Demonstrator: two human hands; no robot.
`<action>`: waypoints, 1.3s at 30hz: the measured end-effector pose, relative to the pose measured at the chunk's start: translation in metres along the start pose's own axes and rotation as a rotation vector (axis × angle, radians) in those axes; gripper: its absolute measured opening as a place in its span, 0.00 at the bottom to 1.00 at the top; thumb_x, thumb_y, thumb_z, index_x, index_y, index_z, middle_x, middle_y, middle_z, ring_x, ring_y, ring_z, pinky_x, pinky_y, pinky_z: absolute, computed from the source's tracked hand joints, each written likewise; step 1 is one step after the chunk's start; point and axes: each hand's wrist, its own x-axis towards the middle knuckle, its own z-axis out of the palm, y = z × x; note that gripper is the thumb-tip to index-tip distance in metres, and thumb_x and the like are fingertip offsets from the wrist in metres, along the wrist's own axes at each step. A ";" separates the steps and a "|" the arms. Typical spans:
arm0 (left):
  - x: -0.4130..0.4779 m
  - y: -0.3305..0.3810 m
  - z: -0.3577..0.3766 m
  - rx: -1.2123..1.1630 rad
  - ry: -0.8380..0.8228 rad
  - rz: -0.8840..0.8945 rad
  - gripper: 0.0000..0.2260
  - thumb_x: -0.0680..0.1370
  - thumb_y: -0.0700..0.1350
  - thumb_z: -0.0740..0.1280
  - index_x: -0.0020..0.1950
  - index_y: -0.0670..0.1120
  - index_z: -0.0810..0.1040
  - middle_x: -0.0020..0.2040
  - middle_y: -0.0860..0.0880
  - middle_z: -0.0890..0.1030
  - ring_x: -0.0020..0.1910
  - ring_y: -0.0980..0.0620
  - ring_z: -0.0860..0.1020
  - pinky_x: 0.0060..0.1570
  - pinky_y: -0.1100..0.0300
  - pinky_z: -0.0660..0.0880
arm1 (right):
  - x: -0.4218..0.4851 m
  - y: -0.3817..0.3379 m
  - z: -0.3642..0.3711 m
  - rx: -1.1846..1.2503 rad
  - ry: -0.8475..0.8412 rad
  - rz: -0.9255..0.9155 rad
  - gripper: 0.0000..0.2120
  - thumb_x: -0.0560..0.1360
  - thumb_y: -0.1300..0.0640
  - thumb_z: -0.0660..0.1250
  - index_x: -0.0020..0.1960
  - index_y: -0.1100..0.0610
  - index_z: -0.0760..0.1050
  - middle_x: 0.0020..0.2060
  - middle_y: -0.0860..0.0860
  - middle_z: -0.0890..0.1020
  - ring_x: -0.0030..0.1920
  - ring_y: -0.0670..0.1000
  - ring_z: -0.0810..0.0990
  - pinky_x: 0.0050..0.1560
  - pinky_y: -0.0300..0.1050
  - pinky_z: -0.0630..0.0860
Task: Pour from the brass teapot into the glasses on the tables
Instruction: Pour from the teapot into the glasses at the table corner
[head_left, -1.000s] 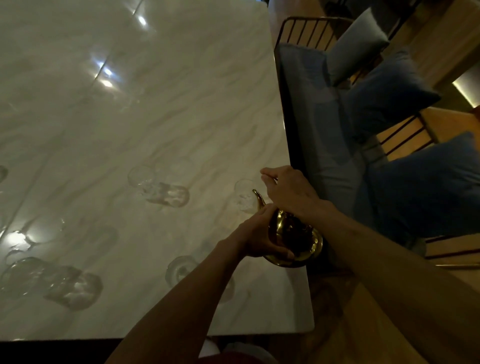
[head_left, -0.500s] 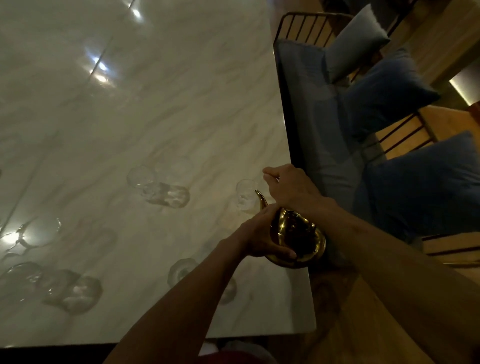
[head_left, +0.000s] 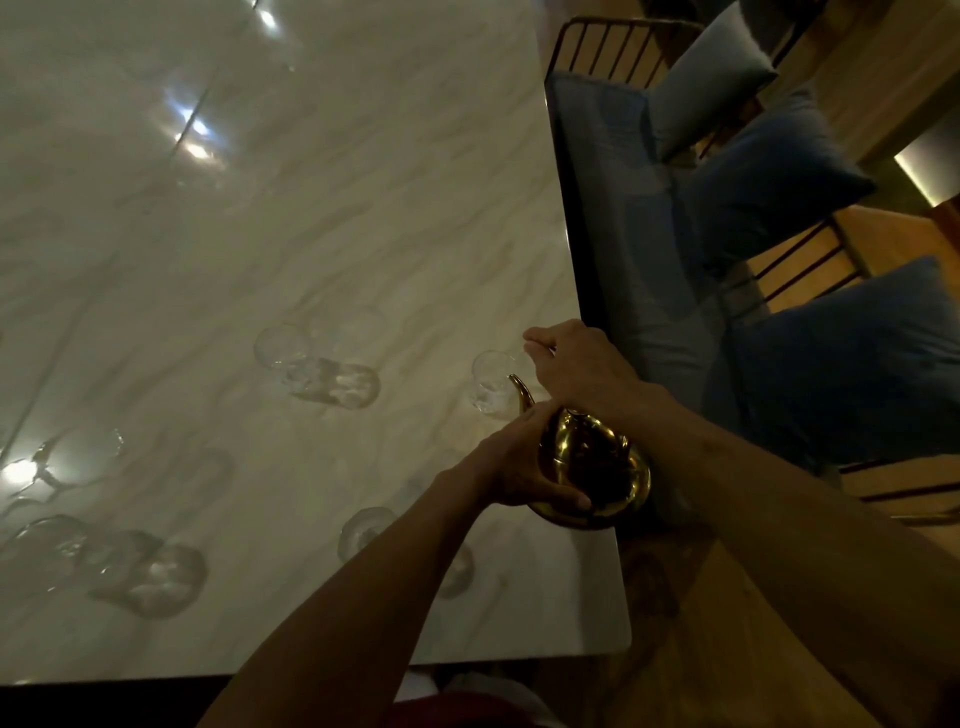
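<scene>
Both hands are gripping the brass teapot (head_left: 592, 467): left hand (head_left: 519, 467) cupping its belly, right hand (head_left: 582, 369) closing over the top. Its spout is pointing away, hanging just above the nearest glass (head_left: 491, 384).

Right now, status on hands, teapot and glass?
Left hand cups brass teapot; right hand on top. Spout over glass rim. Nothing blocking.

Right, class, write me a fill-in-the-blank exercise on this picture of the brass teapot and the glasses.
1. The shiny brass teapot is held in ____ hands.
2. Its curved spout points at the clear glass near the table's ____ edge.
3. The glasses stand on a pale ____ tabletop.
4. Beside the table is a bench with ____ cushions.

Missing words: both; right; marble; blue
</scene>
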 end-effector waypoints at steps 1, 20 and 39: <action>-0.001 0.000 0.000 0.004 0.001 -0.003 0.50 0.61 0.63 0.80 0.76 0.56 0.58 0.72 0.54 0.71 0.69 0.51 0.72 0.66 0.47 0.74 | -0.001 0.000 -0.001 -0.003 0.001 0.003 0.15 0.81 0.55 0.60 0.64 0.57 0.77 0.61 0.55 0.80 0.60 0.54 0.78 0.60 0.44 0.73; -0.012 0.008 -0.001 -0.021 0.018 0.051 0.47 0.62 0.57 0.82 0.75 0.57 0.60 0.71 0.54 0.72 0.68 0.52 0.73 0.66 0.48 0.75 | -0.004 -0.002 0.001 -0.012 -0.004 0.007 0.17 0.80 0.53 0.60 0.67 0.55 0.74 0.64 0.54 0.78 0.64 0.53 0.76 0.66 0.48 0.72; -0.018 0.008 -0.002 -0.048 -0.006 0.044 0.49 0.61 0.59 0.81 0.76 0.57 0.60 0.71 0.54 0.72 0.69 0.52 0.72 0.66 0.47 0.74 | -0.013 -0.010 -0.002 -0.030 0.017 0.013 0.14 0.81 0.55 0.60 0.61 0.57 0.78 0.60 0.55 0.81 0.60 0.54 0.79 0.63 0.49 0.74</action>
